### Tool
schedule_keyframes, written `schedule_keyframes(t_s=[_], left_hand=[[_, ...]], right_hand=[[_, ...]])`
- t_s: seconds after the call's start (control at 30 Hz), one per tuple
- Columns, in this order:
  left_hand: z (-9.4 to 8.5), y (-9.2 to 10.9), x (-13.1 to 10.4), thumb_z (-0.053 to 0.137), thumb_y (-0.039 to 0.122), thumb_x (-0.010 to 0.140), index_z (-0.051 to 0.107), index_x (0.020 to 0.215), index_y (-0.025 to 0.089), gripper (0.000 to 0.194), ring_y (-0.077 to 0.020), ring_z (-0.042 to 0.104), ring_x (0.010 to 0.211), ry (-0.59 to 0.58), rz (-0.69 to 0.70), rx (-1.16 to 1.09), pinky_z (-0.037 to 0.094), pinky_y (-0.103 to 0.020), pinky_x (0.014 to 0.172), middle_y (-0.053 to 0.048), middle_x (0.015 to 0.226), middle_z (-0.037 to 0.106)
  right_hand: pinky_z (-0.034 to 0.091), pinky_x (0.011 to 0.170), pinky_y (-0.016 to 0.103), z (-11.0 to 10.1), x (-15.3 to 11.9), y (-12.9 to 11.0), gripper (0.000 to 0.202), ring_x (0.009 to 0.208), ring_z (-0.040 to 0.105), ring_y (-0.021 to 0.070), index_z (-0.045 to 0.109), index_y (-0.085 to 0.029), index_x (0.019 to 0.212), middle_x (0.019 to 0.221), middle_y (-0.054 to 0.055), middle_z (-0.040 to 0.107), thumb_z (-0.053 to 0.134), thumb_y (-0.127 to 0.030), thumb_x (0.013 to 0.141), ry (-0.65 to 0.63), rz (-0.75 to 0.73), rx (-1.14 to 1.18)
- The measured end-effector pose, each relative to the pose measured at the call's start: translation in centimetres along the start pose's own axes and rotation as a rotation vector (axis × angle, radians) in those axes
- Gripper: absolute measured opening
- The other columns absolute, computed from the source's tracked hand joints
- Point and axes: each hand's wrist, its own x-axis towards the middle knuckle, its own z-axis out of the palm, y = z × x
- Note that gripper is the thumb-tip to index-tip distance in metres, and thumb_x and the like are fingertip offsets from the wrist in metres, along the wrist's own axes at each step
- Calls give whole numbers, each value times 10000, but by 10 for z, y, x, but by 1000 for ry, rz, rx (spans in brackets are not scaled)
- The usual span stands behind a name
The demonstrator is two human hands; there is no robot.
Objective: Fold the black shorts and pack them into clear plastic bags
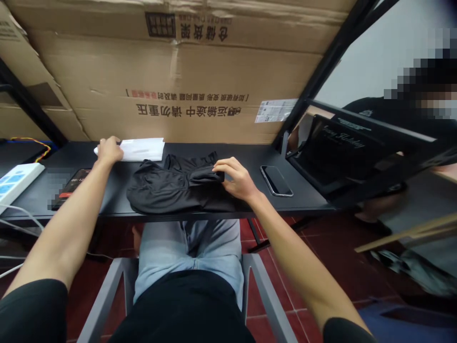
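A black cloth garment (167, 186) lies bunched on the dark table, its exact kind unclear from the folds. At its right end my right hand (237, 180) pinches a folded part of the fabric between thumb and fingers. Behind the garment, towards the left, a flat white packet (143, 149) rests near the cardboard. My left hand (110, 150) is closed over the packet's left end; its fingertips are partly hidden.
A phone (276, 181) lies right of the garment, another phone (74, 186) beside my left forearm. A white power strip (19, 183) with cables is at far left. Large cardboard (193, 66) stands behind the table (250, 155). At right sits another person (378, 109).
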Motion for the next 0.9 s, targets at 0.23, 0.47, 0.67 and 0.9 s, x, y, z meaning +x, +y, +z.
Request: schedule_keyframes(t_s=[0.23, 0.47, 0.67, 0.9], left_hand=[[-1, 92, -56, 571, 324, 1066, 704, 1495, 130, 490, -499, 552, 1496, 68, 189, -52, 459, -700, 1234, -280, 1560, 626], [5, 191, -150, 701, 460, 1068, 797, 1276, 212, 338, -323, 685, 1258, -155, 634, -245, 549, -479, 1182, -117, 1311, 778], [28, 233, -175, 835, 401, 1009, 793, 1312, 214, 359, -341, 670, 1272, -239, 763, -97, 590, -461, 1078, -119, 1343, 768], [33, 227, -169, 685, 210, 1058, 767, 1200, 270, 175, -283, 728, 1224, -242, 650, -149, 601, -385, 968, -70, 1276, 797]], right_hand=[[625, 929, 362, 2, 11, 21, 438, 1050, 729, 239, 748, -273, 1210, 1313, 98, 718, 602, -22, 883, -11, 152, -109], [621, 943, 395, -14, -21, 9, 582, 1111, 742, 301, 749, -264, 1314, 1327, 112, 765, 596, 32, 837, -420, 181, -308], [643, 1065, 477, -21, -40, 3, 399, 1123, 789, 294, 740, -277, 1291, 1224, 78, 823, 570, -86, 984, -202, 280, -69], [656, 1078, 505, -16, -42, -8, 158, 1154, 793, 309, 786, -290, 1185, 1198, 90, 829, 657, -284, 1094, -163, 274, 2]])
